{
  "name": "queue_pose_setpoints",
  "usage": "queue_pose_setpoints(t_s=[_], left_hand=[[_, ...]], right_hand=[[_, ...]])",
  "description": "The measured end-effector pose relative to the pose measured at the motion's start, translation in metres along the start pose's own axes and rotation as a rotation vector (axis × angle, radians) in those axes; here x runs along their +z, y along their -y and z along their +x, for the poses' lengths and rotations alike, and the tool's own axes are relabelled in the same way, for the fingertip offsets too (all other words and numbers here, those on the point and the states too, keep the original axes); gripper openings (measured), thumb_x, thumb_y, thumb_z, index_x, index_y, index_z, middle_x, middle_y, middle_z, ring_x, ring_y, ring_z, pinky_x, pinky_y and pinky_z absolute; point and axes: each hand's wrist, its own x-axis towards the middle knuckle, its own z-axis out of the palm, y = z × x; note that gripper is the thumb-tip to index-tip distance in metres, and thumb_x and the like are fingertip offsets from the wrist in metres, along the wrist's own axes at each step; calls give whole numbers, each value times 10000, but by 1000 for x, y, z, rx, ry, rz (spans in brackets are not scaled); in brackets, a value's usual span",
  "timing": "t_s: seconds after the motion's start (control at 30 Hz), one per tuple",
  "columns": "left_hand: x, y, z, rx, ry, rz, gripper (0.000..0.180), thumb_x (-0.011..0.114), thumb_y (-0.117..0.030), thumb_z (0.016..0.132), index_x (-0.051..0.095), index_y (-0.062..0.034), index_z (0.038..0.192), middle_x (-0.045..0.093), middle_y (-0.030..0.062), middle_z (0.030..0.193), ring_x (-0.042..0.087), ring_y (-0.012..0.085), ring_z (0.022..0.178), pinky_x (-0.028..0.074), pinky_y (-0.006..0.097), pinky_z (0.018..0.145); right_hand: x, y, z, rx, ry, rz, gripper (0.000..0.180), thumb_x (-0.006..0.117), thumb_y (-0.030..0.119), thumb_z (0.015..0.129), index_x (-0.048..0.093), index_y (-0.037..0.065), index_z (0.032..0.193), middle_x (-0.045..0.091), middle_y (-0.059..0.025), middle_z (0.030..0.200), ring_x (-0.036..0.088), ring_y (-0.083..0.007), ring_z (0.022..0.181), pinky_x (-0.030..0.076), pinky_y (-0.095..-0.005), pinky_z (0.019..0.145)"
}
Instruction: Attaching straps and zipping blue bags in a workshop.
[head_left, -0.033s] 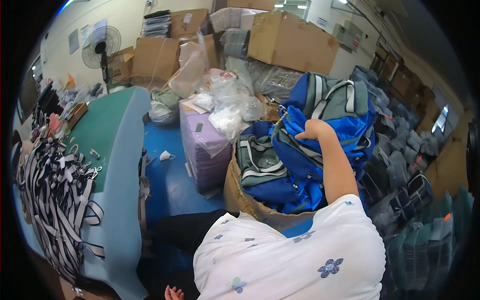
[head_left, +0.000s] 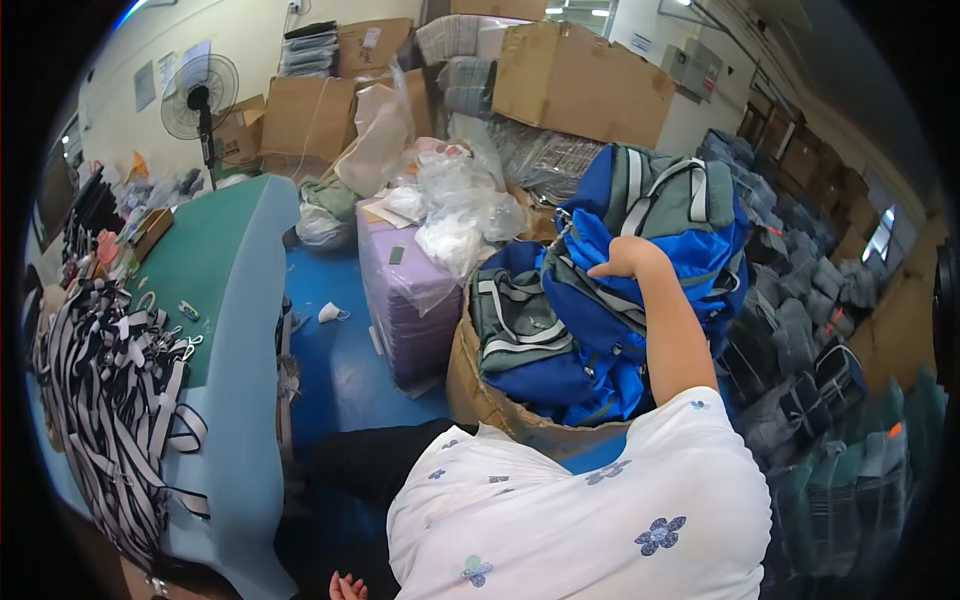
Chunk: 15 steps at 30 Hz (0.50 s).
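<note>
My right hand is shut on a blue and grey backpack, held up over a round cardboard bin. More blue and grey backpacks lie piled in that bin below the hand. My arm reaches up from a white flowered sleeve. Only the fingertips of my left hand show at the lower edge, near my dark trousers; I cannot tell whether they hold anything.
A green-topped table on the left carries a heap of black and white straps. A purple plastic-wrapped stack, clear bags, cardboard boxes and a fan stand behind. Stacked grey backpacks fill the right side.
</note>
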Motion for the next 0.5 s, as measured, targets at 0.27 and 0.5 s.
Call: queue_pose_setpoints(t_s=[0.27,0.5], left_hand=[[-13,-1,1,82,-102,-75,347,534,-237,941,510,-34,1222,586,137,1102,582,226,889,480,315,754],[-21,19,-25,104,-307,-271,280,588,-149,900,582,-63,1166,621,43,1017,585,112,826,472,213,715]], right_hand=[[-15,27,-10,75,-371,-53,487,640,506,775,694,64,973,669,-132,1028,633,-288,971,506,-387,824],[-31,149,-8,-854,-793,123,389,651,218,801,567,59,1146,611,-148,925,596,-310,850,477,-396,737]])
